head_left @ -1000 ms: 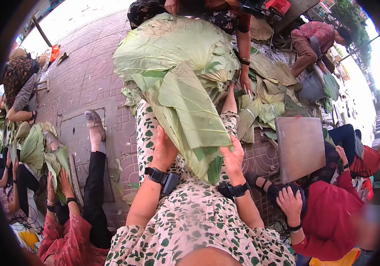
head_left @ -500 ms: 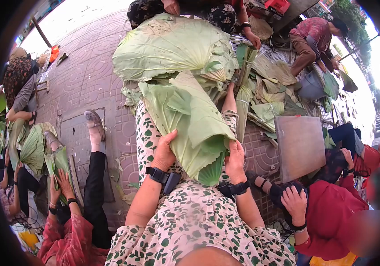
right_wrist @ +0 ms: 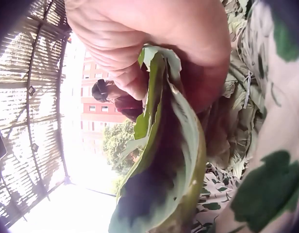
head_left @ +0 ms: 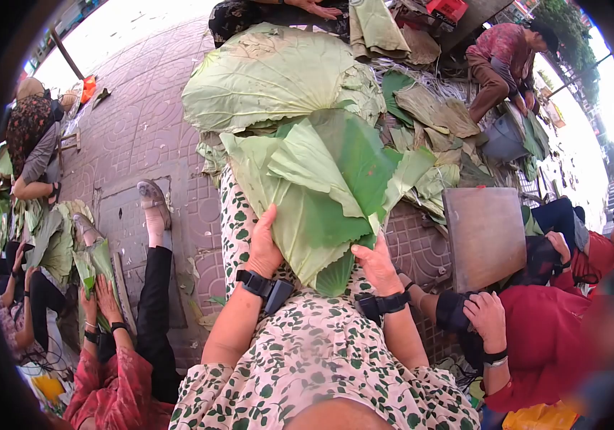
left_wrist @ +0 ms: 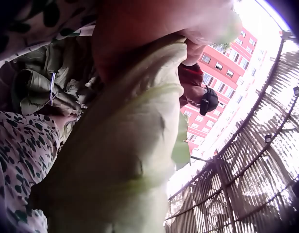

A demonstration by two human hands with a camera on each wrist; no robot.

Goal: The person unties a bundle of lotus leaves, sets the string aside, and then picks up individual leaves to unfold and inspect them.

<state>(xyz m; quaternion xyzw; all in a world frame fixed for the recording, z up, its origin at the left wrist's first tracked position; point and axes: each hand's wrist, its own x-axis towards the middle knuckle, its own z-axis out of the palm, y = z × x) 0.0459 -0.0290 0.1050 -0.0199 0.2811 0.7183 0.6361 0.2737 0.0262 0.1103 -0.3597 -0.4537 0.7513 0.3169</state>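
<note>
Large green leaves (head_left: 300, 208), folded over each other, lie across the lap in the head view. My left hand (head_left: 264, 244) grips their left edge, thumb on top. At their lower right edge my right hand (head_left: 380, 266) pinches the layers. The left wrist view has the pale leaf (left_wrist: 135, 131) hanging from the left hand (left_wrist: 140, 34). In the right wrist view, the right hand (right_wrist: 159, 39) holds several curled leaf layers (right_wrist: 188, 145) between thumb and fingers. Beyond the knees spreads a big pale leaf (head_left: 271, 75).
A square board (head_left: 485, 236) stands at the right, near a seated person in red (head_left: 536, 337). Leaf piles (head_left: 443, 118) and a grey bucket (head_left: 504, 140) lie farther right. Other people sit at the left, one with an outstretched leg (head_left: 153, 308). Opposite, someone's hand (head_left: 314, 8) shows.
The folded leaf bundle has opened out to the right, showing darker green surfaces. My right hand has shifted slightly down. The person opposite has moved a folded leaf bundle to the top of the view.
</note>
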